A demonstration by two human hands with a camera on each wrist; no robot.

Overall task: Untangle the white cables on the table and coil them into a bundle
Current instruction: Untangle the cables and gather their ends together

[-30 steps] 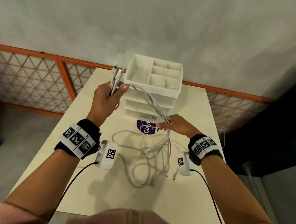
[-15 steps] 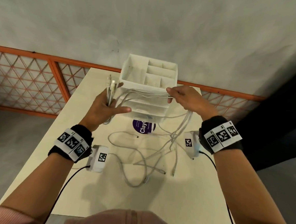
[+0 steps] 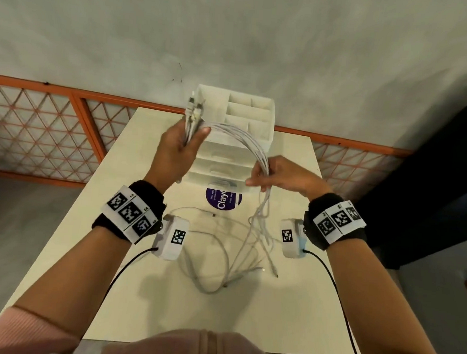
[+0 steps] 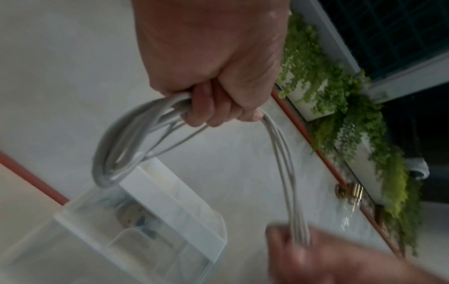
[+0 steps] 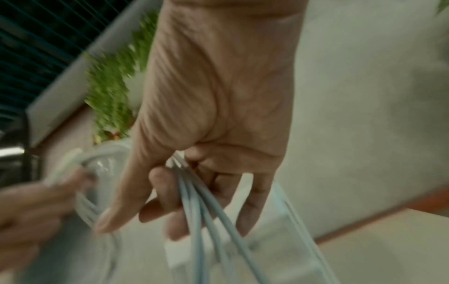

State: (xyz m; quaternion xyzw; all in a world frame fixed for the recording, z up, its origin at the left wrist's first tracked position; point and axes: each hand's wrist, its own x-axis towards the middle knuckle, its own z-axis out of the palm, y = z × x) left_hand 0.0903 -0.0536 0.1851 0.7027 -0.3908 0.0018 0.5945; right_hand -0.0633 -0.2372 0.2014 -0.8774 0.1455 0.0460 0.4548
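White cables [image 3: 237, 135]: several thin strands bunched together. Connector ends [image 3: 193, 104] stick up past the left hand [image 3: 174, 152], which grips the bunch. From there the strands arc right and down to the right hand [image 3: 281, 174], which holds them together. Below it they hang slack, fanning into loose tangled loops on the cream surface [image 3: 139, 293], plug tips [image 3: 276, 275] lying near-right.

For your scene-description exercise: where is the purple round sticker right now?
In the head view, the purple sticker lies flat on the table, just in front of the white drawer organiser, between and below the left hand and right hand.
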